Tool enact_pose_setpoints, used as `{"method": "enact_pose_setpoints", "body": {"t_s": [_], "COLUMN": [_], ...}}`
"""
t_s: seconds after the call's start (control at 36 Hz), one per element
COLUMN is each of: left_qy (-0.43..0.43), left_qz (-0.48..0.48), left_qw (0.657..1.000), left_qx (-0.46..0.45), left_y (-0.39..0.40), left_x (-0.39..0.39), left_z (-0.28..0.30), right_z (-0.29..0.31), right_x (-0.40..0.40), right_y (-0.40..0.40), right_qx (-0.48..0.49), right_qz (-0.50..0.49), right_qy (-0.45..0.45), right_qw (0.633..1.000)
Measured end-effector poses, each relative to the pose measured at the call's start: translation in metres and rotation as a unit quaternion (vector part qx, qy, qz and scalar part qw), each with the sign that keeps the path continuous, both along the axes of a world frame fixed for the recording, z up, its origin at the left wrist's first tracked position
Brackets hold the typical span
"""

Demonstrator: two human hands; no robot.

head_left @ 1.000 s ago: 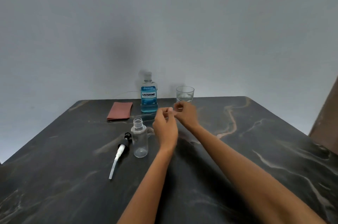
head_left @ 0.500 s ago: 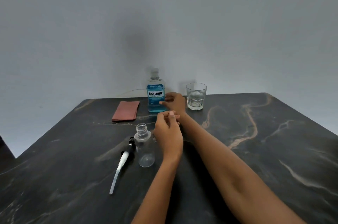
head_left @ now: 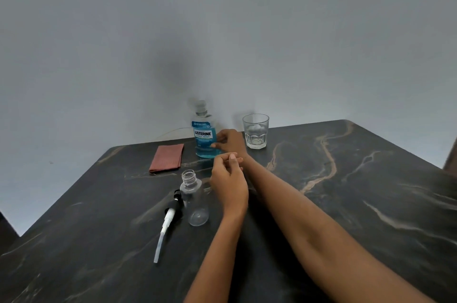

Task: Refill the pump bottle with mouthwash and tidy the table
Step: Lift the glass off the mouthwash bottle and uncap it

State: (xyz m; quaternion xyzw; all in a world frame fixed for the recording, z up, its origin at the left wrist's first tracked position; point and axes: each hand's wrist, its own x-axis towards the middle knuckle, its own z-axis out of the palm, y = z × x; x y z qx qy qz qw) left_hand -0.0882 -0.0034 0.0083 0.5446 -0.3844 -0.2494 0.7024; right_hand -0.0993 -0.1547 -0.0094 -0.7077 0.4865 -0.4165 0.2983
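mouthwash bottle stands capped at the table's far edge, right hand closing round it; left hand hangs loosely curled, holding nothing, beside the open pump bottle; next, i judge: lift, uncap, pour carefully.
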Motion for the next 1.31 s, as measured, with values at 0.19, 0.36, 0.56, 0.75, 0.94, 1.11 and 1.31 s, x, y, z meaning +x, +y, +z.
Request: {"method": "enact_pose_setpoints", "body": {"t_s": [0.19, 0.36, 0.56, 0.75, 0.94, 1.11, 1.31], "left_qy": [0.004, -0.002, -0.020, -0.011, 0.004, 0.019, 0.019], "left_qz": [0.009, 0.009, -0.001, -0.009, 0.004, 0.004, 0.009], "left_qw": [1.000, 1.000, 0.999, 1.000, 1.000, 1.000, 1.000], "left_qx": [-0.005, 0.009, 0.028, 0.022, 0.014, 0.024, 0.019], "left_y": [0.000, 0.000, 0.002, 0.003, 0.007, 0.007, 0.007], "left_x": [0.002, 0.001, 0.000, -0.004, 0.000, 0.004, 0.005], "left_z": [-0.001, -0.002, -0.004, -0.005, -0.005, -0.006, -0.004], "right_z": [0.011, -0.002, -0.004, -0.004, 0.010, 0.008, 0.011], "right_x": [-0.003, -0.011, -0.010, -0.029, -0.010, -0.004, -0.046], "right_y": [0.002, 0.001, 0.011, 0.016, 0.014, 0.011, 0.038], "right_qx": [-0.030, 0.011, -0.033, -0.046, -0.020, -0.035, -0.027], "right_qz": [-0.053, -0.108, -0.115, -0.127, -0.047, -0.066, -0.028], "right_qy": [0.020, -0.019, 0.004, 0.009, -0.005, 0.003, -0.027], "right_qw": [0.998, 0.994, 0.993, 0.991, 0.999, 0.997, 0.999]}}
